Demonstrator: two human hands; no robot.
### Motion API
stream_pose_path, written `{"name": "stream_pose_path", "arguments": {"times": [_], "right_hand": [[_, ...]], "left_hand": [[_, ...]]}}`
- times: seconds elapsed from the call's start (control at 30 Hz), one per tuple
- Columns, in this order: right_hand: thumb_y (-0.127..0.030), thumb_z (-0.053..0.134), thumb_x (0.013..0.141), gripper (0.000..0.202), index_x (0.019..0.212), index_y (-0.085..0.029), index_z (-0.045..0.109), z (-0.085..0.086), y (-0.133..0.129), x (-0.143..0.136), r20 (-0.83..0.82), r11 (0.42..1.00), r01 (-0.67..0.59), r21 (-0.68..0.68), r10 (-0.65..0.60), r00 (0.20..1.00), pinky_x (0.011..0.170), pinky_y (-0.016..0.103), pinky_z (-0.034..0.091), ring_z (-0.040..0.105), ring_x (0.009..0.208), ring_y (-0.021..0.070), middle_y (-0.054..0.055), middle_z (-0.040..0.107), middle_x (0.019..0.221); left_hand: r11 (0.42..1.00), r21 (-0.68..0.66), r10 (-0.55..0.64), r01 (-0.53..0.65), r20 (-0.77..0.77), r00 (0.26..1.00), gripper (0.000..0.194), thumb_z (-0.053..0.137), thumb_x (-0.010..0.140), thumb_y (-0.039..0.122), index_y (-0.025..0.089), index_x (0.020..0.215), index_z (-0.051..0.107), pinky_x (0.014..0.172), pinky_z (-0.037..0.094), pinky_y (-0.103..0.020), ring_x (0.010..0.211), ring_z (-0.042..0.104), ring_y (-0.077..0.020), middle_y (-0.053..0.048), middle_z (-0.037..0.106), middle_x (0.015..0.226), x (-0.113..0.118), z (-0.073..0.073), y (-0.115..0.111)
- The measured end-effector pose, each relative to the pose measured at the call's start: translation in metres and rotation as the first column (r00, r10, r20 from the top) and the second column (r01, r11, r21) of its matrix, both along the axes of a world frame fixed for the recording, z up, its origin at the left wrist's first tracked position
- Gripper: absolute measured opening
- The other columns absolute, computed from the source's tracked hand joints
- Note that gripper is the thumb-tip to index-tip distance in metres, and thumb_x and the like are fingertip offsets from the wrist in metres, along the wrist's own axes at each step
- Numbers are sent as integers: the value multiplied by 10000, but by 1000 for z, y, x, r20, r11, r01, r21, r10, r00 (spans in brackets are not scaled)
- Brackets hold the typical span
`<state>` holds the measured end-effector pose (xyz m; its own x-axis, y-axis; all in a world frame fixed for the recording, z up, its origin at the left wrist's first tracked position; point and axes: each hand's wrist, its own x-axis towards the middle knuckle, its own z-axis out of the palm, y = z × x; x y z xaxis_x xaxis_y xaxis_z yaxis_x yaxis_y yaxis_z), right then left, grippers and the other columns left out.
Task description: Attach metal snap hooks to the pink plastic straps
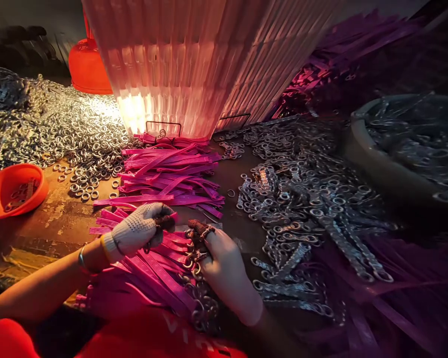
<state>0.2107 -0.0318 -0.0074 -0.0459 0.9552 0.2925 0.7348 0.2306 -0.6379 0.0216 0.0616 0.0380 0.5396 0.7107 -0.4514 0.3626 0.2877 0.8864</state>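
Observation:
My left hand, in a white dotted glove with dark-wrapped fingertips, pinches the end of a pink strap. Just to its right is my right hand, with dark wraps on the thumb and finger. Its fingers are closed around something I cannot make out, close to several metal rings. Beneath and between both hands lies a pile of pink straps, some with rings at their right ends. Another stack of pink straps lies beyond the hands.
Loose metal rings are heaped at the left, near an orange bowl. An orange lamp hangs beside a corrugated translucent panel. Ringed metal pieces spread at the right, before a large tub.

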Motion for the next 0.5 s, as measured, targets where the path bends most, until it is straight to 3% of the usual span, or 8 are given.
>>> {"name": "stream_pose_path", "arguments": {"times": [0.1, 0.2, 0.27, 0.33, 0.4, 0.5], "right_hand": [[-59, 458, 670, 467, 1072, -167, 670, 3, -2, -6, 174, 998, -31, 45, 23, 985, 772, 343, 481, 608, 866, 242, 97, 703, 945], [-70, 514, 619, 270, 805, -180, 674, 7, -7, -11, 412, 995, -43, 87, 3, 911, 667, 347, 407, 535, 743, 237, 102, 669, 822], [-62, 544, 607, 170, 673, -197, 623, 8, -11, -12, 524, 990, -80, 119, 6, 852, 623, 351, 344, 482, 689, 227, 100, 628, 750], [-43, 562, 641, 156, 650, -192, 611, 7, -15, -11, 579, 979, -134, 153, 20, 815, 607, 354, 300, 446, 666, 219, 100, 602, 726], [-31, 567, 662, 160, 653, -184, 612, 4, -19, -10, 598, 969, -154, 195, 8, 802, 604, 353, 278, 421, 661, 214, 100, 585, 722], [-30, 549, 602, 169, 647, -183, 602, -4, -24, -11, 583, 965, -112, 235, -48, 811, 610, 353, 287, 408, 675, 220, 108, 572, 726]], "left_hand": [[995, -94, 22, -18, 44, 999, 352, 534, 907, 499, 193, 735, 518, 346, 265, -185, 355, 354, -70, 51, 460, 475, 3, 3, -26], [997, -72, -11, 14, 51, 999, 400, 507, 917, 527, 202, 686, 472, 354, 259, -198, 357, 350, -72, 56, 437, 487, 6, -3, -40], [995, 79, -55, 53, 19, 998, 335, 524, 920, 454, 196, 707, 509, 409, 303, -207, 411, 390, -80, 41, 486, 542, 6, -9, -44], [944, 315, -83, 95, -52, 995, 213, 552, 894, 308, 180, 724, 571, 513, 360, -221, 519, 458, -98, 11, 570, 630, 5, -16, -46], [890, 426, -139, 163, -87, 986, 133, 542, 842, 176, 169, 729, 612, 598, 385, -232, 612, 499, -119, -2, 621, 696, 3, -21, -45], [926, 274, -257, 258, -42, 966, 190, 455, 845, 140, 174, 749, 616, 575, 381, -231, 573, 490, -123, 10, 586, 634, 1, -30, -48]]}}
